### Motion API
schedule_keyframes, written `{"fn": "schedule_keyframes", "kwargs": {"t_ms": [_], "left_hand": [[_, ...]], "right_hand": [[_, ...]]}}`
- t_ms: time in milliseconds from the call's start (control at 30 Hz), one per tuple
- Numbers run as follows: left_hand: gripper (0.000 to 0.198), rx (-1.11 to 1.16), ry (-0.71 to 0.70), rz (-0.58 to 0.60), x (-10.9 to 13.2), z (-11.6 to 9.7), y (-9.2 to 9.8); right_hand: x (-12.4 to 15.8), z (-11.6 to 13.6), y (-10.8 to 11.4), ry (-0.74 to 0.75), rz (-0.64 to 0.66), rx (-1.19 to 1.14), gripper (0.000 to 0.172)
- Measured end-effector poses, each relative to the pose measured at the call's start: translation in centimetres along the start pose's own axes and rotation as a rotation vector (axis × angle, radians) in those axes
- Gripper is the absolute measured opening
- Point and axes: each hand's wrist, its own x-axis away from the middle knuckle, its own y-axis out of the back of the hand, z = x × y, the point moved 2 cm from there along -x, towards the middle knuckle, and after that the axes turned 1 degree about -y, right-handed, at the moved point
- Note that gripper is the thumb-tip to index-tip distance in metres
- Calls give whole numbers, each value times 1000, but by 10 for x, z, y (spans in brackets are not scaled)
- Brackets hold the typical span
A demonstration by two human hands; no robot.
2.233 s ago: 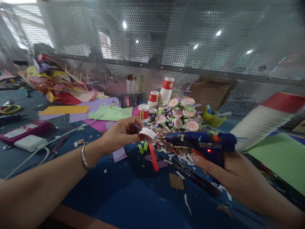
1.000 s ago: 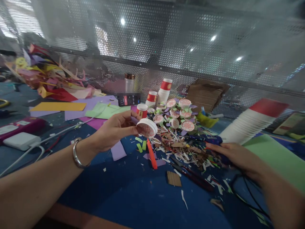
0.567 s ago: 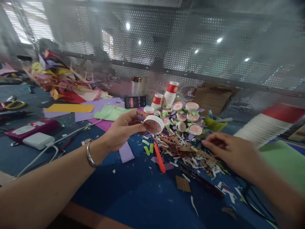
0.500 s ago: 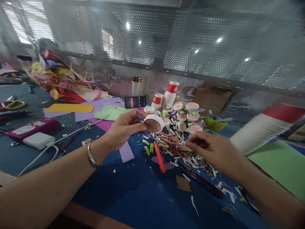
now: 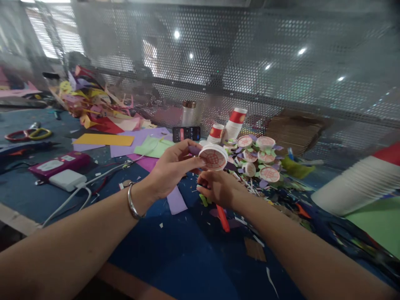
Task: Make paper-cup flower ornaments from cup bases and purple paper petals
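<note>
My left hand (image 5: 170,171), with a metal bangle on the wrist, is closed on a cut-off paper cup bottom (image 5: 213,157). It is white with a red print, and it is held above the blue table (image 5: 175,254) with its printed face toward me. My right hand (image 5: 218,188) is just below it. Its fingers are curled in a pinch over green paper strips (image 5: 203,201) and a red strip (image 5: 222,216). Whatever the pinch holds is hidden. Paper scraps lie all around both hands.
A cluster of finished cup bottoms with paper petals (image 5: 258,154) lies behind my hands. A lying stack of paper cups (image 5: 353,183) and a green sheet (image 5: 375,221) are at the right. A phone (image 5: 186,133), bottle (image 5: 188,112), white charger (image 5: 67,179), scissors (image 5: 29,134) and coloured paper heap (image 5: 93,104) are at the left and back.
My right hand put the blue glue gun down at the right and swept left to just under the cup bottom. My left hand turned the cup bottom's printed face toward me.
</note>
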Motion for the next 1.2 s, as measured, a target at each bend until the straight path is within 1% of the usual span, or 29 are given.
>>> {"fn": "schedule_keyframes", "kwargs": {"t_ms": [100,167,267,333,367,500,600,733,867,1067,1100,1200], "left_hand": [[19,6,0,5,-1,1,1],[19,8,-2,3,-2,1,2],[21,-2,-2,-10,-2,1,3],[21,-6,1,-14,-2,0,3],[21,-4,4,-13,-2,0,3],[21,3,23,-7,-1,-1,2],[22,0,35,-11,-1,0,1],[21,-15,38,-12,-1,2,1],[19,-33,32,-1,-1,3,1],[17,-48,18,8,-2,3,-1],[17,-47,17,12,-2,3,-2],[17,-58,16,23,-2,3,-2]], "right_hand": [[-6,-6,-7,-1,32,-67,21],[-7,-10,-9,-3,29,-147,22],[-2,-11,-4,-22,-8,-321,13],[6,-12,3,-52,-31,-477,6],[11,-13,6,-72,-32,-565,6],[36,-19,15,-177,8,-924,16],[53,-26,11,-258,19,-1111,18],[65,-32,-1,-342,-12,-1241,18],[69,-32,-6,-361,-54,-1228,16],[74,-27,1,-284,-67,-1013,7],[75,-25,3,-255,-77,-932,7],[78,-18,3,-157,-129,-591,8]]}}
